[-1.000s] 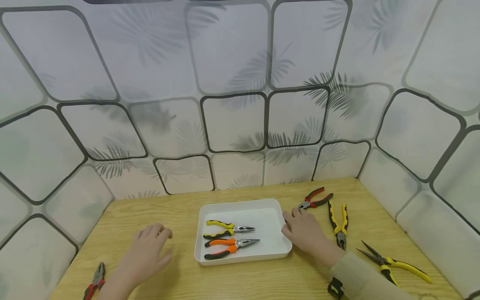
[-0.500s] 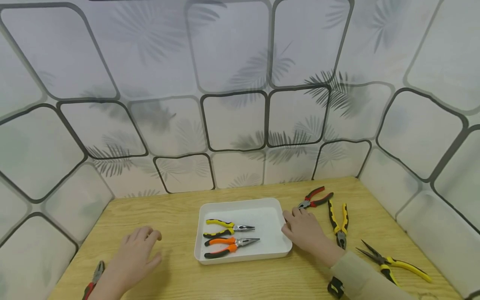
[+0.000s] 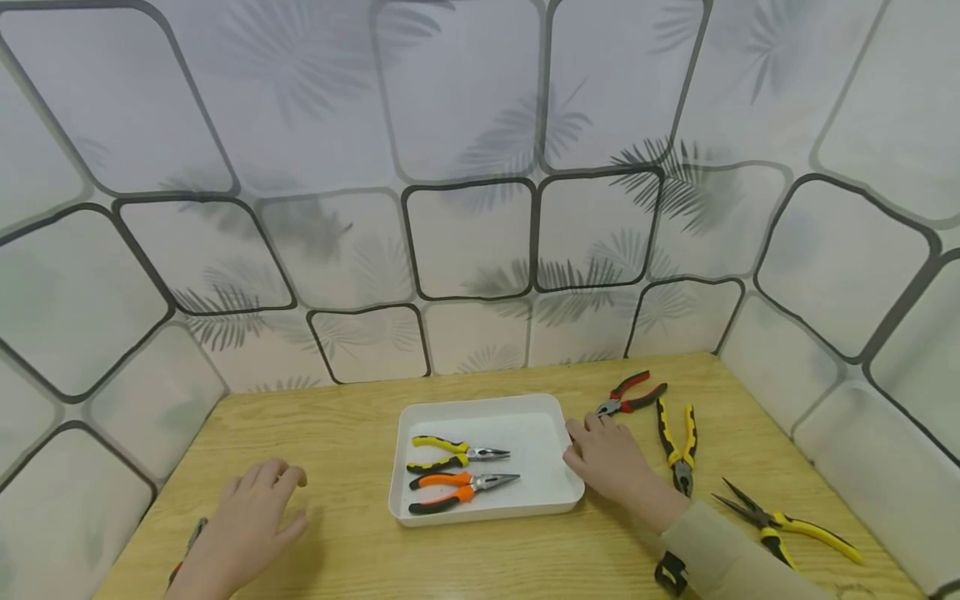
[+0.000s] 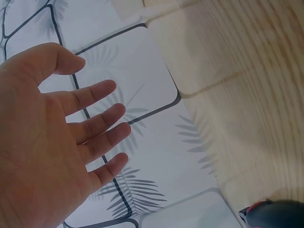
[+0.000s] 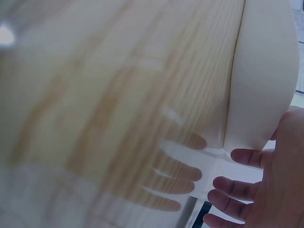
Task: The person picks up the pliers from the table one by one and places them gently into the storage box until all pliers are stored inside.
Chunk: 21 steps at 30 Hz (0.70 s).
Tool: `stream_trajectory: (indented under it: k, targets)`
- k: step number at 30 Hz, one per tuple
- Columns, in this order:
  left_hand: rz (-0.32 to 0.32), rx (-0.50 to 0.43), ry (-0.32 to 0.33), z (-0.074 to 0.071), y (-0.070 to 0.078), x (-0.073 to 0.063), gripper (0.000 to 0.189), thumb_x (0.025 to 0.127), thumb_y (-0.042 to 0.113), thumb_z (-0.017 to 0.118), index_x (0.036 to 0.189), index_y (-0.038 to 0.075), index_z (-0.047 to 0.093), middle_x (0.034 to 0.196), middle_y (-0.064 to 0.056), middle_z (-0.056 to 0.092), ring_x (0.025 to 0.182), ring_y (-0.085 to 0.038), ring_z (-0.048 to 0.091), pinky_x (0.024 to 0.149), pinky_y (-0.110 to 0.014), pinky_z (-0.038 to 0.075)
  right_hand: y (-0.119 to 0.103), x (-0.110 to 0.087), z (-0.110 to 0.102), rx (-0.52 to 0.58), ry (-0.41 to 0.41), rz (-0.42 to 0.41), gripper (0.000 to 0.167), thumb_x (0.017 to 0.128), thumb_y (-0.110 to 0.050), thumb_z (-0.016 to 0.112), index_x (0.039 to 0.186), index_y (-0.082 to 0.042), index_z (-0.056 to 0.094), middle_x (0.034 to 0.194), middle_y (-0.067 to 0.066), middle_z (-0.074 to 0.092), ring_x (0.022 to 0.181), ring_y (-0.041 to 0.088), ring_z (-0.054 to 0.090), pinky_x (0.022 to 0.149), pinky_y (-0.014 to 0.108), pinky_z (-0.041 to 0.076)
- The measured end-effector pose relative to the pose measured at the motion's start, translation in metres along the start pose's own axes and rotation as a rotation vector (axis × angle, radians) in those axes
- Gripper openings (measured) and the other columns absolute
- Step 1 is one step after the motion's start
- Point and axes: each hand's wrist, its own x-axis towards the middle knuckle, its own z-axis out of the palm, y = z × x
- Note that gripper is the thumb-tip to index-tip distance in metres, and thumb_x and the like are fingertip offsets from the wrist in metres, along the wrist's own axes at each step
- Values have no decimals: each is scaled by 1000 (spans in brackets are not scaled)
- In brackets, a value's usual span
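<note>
My right hand [image 3: 611,462] holds the white tray [image 3: 491,515] by its right rim. The thumb overlaps the inside of the wall in the head view, and the fingers reach along the outside. Over the table at the left hovers my left hand [image 3: 243,521], fingers spread and loosely bent, holding nothing. Two long-nose pliers lie in the tray: yellow-black pliers [image 3: 456,454] above orange-black pliers [image 3: 461,490]. Partly hidden by the left forearm are red-handled pliers [image 3: 191,542]. In the left wrist view the left hand [image 4: 71,128] shows its palm.
Beyond the right hand lie red-black pliers [image 3: 630,394]. Yellow-black pliers [image 3: 678,450] rest near the right forearm, with long-nose yellow-handled pliers [image 3: 772,523] farther right. Patterned walls [image 3: 472,242] stand behind and along both sides of the wooden table [image 3: 352,433].
The left hand has moved left and towards the person, covering more of the red-handled pliers. The right hand stays at the tray's rim, and the tray's contents lie as before.
</note>
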Motion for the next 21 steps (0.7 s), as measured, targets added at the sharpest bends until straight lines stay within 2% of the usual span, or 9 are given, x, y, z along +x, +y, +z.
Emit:
stream_trajectory:
  k: [5, 10, 17, 21]
  targets:
    - [-11, 10, 7, 1, -2, -1, 23, 92, 28, 78, 108, 18, 66, 113, -5, 63, 104, -29, 61, 85, -58, 49, -2, -1, -3, 9, -10, -1, 10, 100, -22, 57, 98, -12, 57, 90, 10, 51, 75, 24, 41, 65, 38, 37]
    - [-17, 10, 6, 3, -6, -3, 23, 92, 27, 77, 109, 16, 66, 112, -6, 63, 105, -29, 62, 86, -60, 50, -3, -1, -5, 15, -28, 10, 11, 101, -23, 56, 103, -12, 60, 92, 10, 52, 77, 24, 42, 66, 39, 37]
    - [-52, 4, -25, 6, -13, -5, 24, 93, 28, 77, 110, 14, 66, 113, -9, 65, 107, -35, 64, 87, -63, 50, -3, -1, -6, 16, -34, 18, 16, 101, -23, 56, 109, -11, 62, 94, 10, 54, 78, 25, 44, 67, 40, 39]
    - [-59, 10, -7, 9, -19, -8, 25, 91, 27, 78, 109, 14, 66, 114, -10, 66, 107, -36, 65, 85, -63, 51, -3, -2, -7, 15, -33, 15, 18, 101, -23, 56, 111, -10, 63, 94, 11, 54, 78, 25, 43, 67, 40, 39]
